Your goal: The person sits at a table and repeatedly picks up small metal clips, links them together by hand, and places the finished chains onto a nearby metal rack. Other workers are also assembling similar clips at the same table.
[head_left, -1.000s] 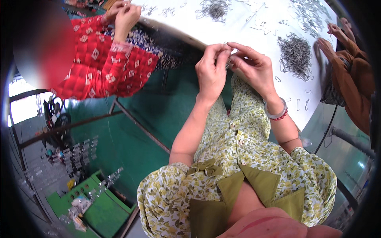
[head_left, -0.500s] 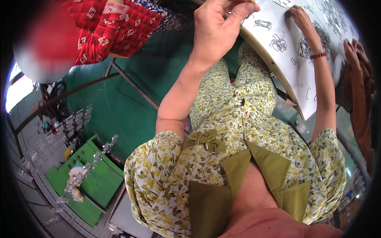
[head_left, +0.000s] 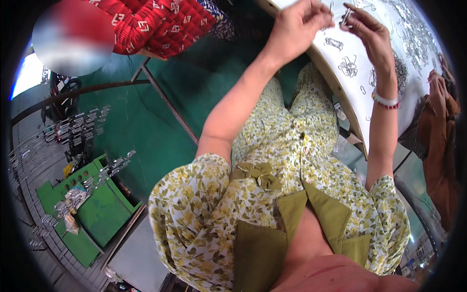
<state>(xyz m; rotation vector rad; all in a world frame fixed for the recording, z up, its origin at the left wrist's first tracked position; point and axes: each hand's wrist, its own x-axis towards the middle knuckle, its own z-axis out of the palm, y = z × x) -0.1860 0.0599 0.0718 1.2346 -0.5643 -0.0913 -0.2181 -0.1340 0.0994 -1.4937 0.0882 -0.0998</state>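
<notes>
Above the white table, both hands are raised close to each other. My left hand is closed in a pinch, and a thin bit of metal wire shows at its fingertips. Between the thumb and fingers of my right hand is a small bent metal piece; its exact kind is too small to tell. Below the hands lie a bundle of bent wire pieces and a loose pile of wire hooks. A darker wire heap is partly hidden behind my right wrist.
Many shiny wire pieces spread over the far right of the table. Another person's hands are at its right edge. A person in red quilted clothing is at the upper left. A green machine table stands at lower left.
My right hand has lifted off the table and come left toward my left hand, now with a metal piece in its fingers. My left hand has shifted right and slightly down.
</notes>
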